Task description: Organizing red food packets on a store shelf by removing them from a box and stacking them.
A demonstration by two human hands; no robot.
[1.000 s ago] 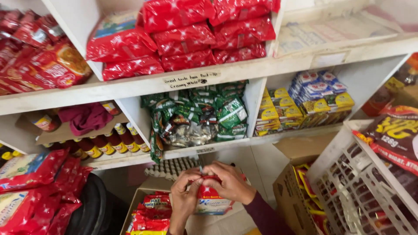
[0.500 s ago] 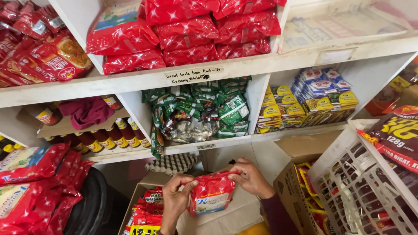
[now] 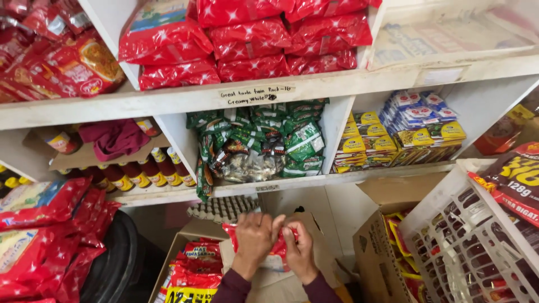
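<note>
A white shelf unit fills the upper view from nine o'clock across to three o'clock. Red star-printed bags are stacked in its top compartment at twelve o'clock. Green packets are heaped in the middle compartment at the centre, and yellow and blue packs are stacked in the compartment at two o'clock. More red bags are hung at eight o'clock. A white plastic crate is seen at four o'clock, with an open cardboard box just beside it. Another cardboard box, filled with red packets, is set at six o'clock, and a grey egg tray is seen just above it.

Over that box a small red packet is gripped from both sides: the left hand is closed over its left end and the right hand is closed over its right end, the fingers curled around it.
</note>
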